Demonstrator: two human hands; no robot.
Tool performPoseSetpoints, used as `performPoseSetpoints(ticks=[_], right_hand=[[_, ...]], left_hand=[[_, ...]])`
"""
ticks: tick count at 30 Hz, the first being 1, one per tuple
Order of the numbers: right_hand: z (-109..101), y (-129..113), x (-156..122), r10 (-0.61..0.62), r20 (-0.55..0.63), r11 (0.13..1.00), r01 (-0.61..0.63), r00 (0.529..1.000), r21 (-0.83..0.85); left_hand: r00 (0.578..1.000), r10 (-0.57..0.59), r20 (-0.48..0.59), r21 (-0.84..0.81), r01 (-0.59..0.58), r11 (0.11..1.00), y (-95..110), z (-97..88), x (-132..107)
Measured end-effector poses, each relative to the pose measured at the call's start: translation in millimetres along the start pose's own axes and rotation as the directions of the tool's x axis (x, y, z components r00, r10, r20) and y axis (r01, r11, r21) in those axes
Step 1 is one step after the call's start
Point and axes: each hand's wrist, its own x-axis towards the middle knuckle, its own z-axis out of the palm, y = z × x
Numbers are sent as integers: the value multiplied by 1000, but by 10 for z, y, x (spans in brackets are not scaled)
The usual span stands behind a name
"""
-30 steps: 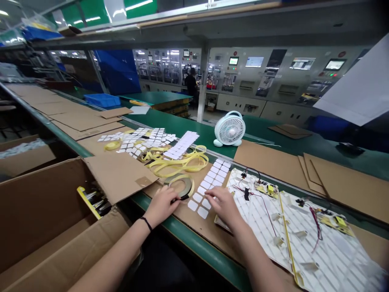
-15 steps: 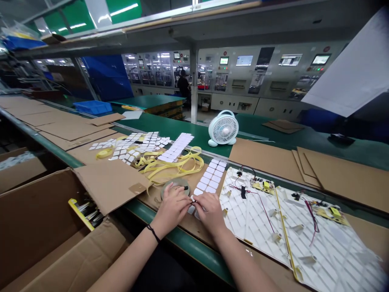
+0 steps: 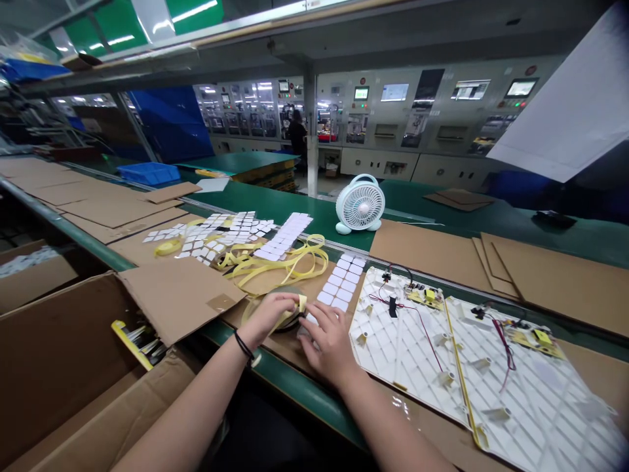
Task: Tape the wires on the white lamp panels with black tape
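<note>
My left hand is closed, its thumb and fingers pinching a yellow tape strip. A dark tape roll lies beneath that hand, partly covered by it. Close beside it my right hand has curled fingers, with a small whitish bit by the thumb that I cannot make out. Beyond the right fingers lies a sheet of white stickers. Two white ribbed plastic panels with wires and small circuit boards lie just to the right.
Loose yellow tape, another white sticker sheet and scattered white squares lie behind my hands. A light-blue fan stands farther back. An open cardboard box is at the left, cardboard sheets at the right.
My hands were pinched together fingertip to fingertip. Now the left has drawn slightly left and up with a yellow tape strip, while the right has shifted a little left and lower.
</note>
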Motion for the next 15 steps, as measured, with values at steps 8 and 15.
performPoseSetpoints(ticks=[8, 15], right_hand=[[12, -114, -28, 272, 87, 811, -277, 958, 516], [69, 5, -3, 407, 96, 642, -359, 909, 677]], left_hand=[[976, 207, -67, 391, -165, 906, 71, -274, 239], [863, 506, 0, 630, -393, 670, -129, -74, -344]])
